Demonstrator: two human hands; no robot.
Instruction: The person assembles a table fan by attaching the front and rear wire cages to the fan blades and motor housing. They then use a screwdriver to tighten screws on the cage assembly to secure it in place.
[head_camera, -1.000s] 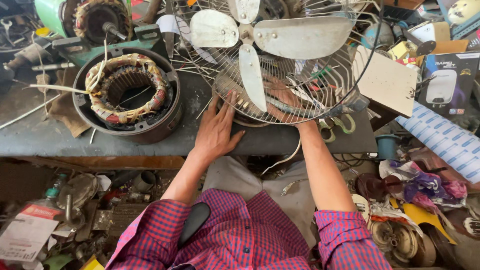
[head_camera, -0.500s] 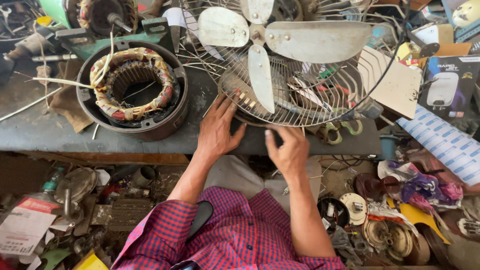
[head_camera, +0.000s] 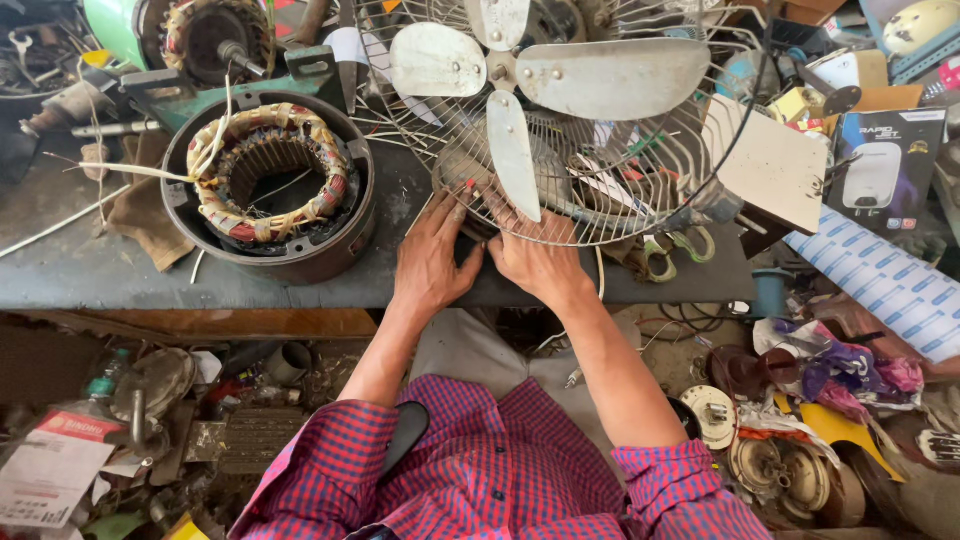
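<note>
Stator sits at bench left; left hand lies flat beside it, fingers spread, tips touching fan cage; right hand curls loosely against the cage's lower wires, grip unclear

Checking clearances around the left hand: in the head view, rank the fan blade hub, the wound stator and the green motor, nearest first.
From the left hand:
1. Fan blade hub, up and right.
2. Wound stator, to its left; nearly as near, too close to call.
3. Green motor, far upper left.

A wound motor stator sits on the grey workbench beside a white-and-blue box.
</note>
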